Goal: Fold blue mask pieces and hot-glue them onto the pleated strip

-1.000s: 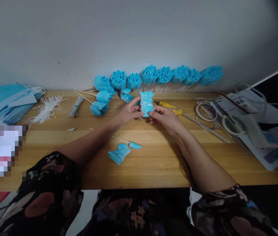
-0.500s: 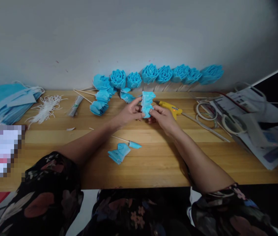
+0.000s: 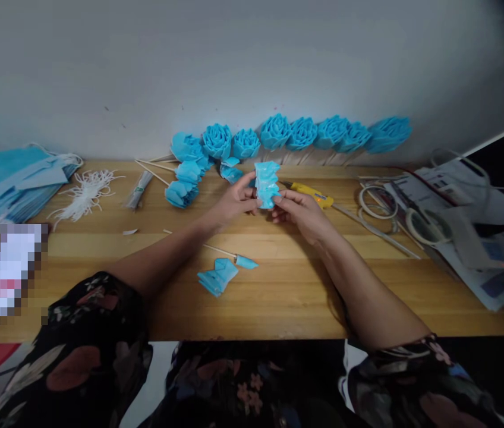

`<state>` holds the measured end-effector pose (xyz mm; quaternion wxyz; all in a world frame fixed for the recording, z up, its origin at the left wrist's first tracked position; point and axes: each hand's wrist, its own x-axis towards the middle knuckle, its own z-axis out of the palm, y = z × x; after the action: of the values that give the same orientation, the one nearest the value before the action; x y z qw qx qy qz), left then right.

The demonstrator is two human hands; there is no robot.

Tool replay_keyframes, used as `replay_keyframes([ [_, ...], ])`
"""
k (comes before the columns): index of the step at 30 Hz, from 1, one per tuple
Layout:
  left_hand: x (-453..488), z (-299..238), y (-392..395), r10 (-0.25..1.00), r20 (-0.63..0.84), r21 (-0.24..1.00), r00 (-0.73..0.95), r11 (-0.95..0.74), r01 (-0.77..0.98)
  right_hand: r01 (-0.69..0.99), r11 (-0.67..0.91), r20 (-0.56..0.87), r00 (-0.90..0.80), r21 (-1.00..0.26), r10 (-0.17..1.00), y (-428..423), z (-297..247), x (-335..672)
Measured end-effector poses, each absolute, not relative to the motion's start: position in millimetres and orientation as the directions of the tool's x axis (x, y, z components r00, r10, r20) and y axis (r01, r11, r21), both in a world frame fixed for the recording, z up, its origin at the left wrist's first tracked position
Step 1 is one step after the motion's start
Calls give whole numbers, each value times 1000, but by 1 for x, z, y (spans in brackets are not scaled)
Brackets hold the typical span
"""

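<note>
A folded strip of blue mask fabric (image 3: 267, 183) with a zigzag edge is held up above the table between both hands. My left hand (image 3: 237, 199) pinches its left side, thumb at the lower corner. My right hand (image 3: 299, 211) grips the lower right corner between thumb and fingers. Below them on the table lie a thin stick with a rolled blue tip (image 3: 246, 261) and another folded blue piece (image 3: 219, 277). A yellow glue gun (image 3: 312, 194) rests behind my right hand, partly hidden by it.
Blue fabric flowers (image 3: 275, 131) on sticks line the wall. At left are a stack of blue face masks (image 3: 15, 184), white ear loops (image 3: 87, 193) and a bundle of thin wires (image 3: 139, 190). Tape rolls (image 3: 428, 226), scissors and papers (image 3: 486, 291) crowd the right side.
The folded blue strip has turned and spread wider between my hands, showing more of its zigzag edge. My right hand has shifted slightly right. The whole view has moved a little.
</note>
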<state>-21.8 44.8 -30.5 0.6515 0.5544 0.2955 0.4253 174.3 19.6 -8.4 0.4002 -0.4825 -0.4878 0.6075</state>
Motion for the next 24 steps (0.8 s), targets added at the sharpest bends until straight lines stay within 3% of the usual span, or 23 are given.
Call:
replay_keyframes([
  [14,-20,-35,47,824,102,977,557,22,-212,16,-173,-173,-194,-985,966,21,-15,171],
  [24,-21,-33,47,872,106,981,477,-13,-194,-56,-230,-209,-254,-972,945,19,-4,173],
])
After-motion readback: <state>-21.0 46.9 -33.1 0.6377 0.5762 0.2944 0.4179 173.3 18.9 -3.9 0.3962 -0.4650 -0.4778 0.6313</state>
